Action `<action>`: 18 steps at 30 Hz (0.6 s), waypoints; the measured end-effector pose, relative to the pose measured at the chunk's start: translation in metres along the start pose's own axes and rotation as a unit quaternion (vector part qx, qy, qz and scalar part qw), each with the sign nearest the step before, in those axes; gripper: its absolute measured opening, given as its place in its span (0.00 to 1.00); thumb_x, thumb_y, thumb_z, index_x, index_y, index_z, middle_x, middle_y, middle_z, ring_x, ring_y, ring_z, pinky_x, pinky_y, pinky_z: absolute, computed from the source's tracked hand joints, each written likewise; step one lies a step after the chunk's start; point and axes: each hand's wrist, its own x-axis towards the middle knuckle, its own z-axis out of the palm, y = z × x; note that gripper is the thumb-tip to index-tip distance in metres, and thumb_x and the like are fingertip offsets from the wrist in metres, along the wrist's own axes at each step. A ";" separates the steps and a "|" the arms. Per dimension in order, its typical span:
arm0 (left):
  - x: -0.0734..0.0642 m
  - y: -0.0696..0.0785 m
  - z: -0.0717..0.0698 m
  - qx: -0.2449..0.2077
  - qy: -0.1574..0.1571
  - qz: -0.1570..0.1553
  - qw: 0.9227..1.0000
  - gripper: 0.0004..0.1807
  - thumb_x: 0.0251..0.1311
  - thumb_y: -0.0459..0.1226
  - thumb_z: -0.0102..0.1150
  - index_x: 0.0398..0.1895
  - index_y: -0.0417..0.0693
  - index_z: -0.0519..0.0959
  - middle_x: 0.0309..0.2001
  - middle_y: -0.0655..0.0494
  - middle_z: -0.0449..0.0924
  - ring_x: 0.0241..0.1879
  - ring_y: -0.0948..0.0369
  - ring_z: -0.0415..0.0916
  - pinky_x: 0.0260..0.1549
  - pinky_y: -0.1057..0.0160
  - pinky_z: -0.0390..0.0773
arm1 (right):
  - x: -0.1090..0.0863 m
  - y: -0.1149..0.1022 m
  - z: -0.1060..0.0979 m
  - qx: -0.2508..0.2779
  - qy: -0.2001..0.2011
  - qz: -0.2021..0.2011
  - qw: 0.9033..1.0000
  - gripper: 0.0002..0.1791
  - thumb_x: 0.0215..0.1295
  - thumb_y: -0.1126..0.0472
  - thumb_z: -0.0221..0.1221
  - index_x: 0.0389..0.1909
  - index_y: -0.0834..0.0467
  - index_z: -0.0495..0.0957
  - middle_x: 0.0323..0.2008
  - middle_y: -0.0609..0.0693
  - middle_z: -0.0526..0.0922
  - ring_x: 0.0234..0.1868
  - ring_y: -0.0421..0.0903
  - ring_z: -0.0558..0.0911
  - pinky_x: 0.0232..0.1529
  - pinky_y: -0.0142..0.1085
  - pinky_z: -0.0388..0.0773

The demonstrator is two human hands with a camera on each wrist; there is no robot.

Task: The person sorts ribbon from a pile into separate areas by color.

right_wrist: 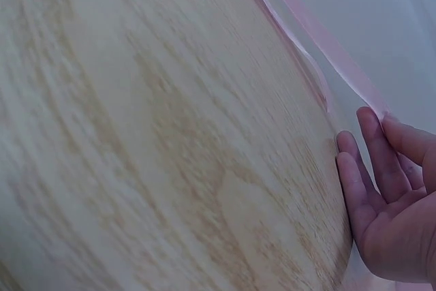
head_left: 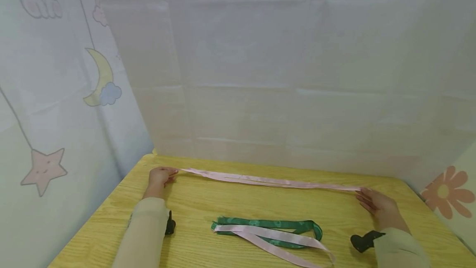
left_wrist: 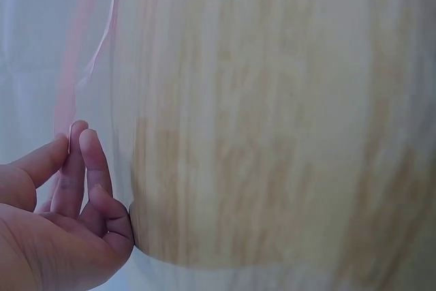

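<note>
A long pink ribbon (head_left: 256,179) stretches nearly straight across the back of the table, with more than one strand side by side. My left hand (head_left: 161,177) pinches its left end between thumb and forefinger; in the left wrist view the ribbon (left_wrist: 76,52) runs up from the fingertips. At the other end my right hand (head_left: 377,204) pinches the ribbon (right_wrist: 347,73) the same way, the other fingers loosely bent. Nearer the front lies a folded green ribbon (head_left: 267,222), with a second, looped pink ribbon (head_left: 282,235) lying across it.
The yellow wood-grain table (head_left: 193,202) ends at a pale hanging sheet (head_left: 238,73) behind. A printed curtain (head_left: 55,115) with a star and moon hangs at the left. Black straps (head_left: 366,241) show at both wrists.
</note>
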 end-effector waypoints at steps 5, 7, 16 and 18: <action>-0.005 0.004 0.001 -0.006 0.001 -0.003 1.000 0.09 0.64 0.31 0.51 0.43 0.34 0.75 0.29 0.54 0.84 0.21 0.66 0.79 0.20 0.68 0.68 | 0.002 -0.001 0.005 -0.025 0.044 -0.003 0.999 0.18 0.67 0.65 0.52 0.18 0.47 0.79 0.22 0.42 0.83 0.28 0.40 0.83 0.35 0.34 0.79; -0.007 0.005 0.002 -0.013 0.009 -0.004 1.000 0.07 0.63 0.31 0.53 0.39 0.35 0.77 0.29 0.54 0.84 0.20 0.66 0.79 0.21 0.68 0.70 | 0.003 -0.002 0.006 -0.030 0.046 -0.004 0.998 0.18 0.66 0.66 0.53 0.17 0.47 0.78 0.21 0.42 0.83 0.27 0.40 0.83 0.34 0.34 0.79; -0.003 0.003 0.003 -0.015 0.011 -0.016 1.000 0.07 0.63 0.31 0.53 0.41 0.36 0.75 0.26 0.58 0.83 0.21 0.65 0.79 0.19 0.69 0.69 | 0.007 -0.001 0.005 -0.051 0.049 -0.010 0.997 0.13 0.62 0.67 0.59 0.21 0.48 0.74 0.19 0.43 0.82 0.25 0.40 0.83 0.33 0.33 0.79; -0.001 0.002 0.002 -0.016 0.008 -0.017 1.000 0.07 0.63 0.30 0.53 0.41 0.36 0.75 0.26 0.58 0.83 0.21 0.65 0.79 0.17 0.69 0.66 | 0.008 -0.001 0.005 -0.058 0.047 -0.009 0.997 0.13 0.61 0.67 0.59 0.20 0.48 0.75 0.19 0.43 0.82 0.25 0.39 0.83 0.32 0.32 0.79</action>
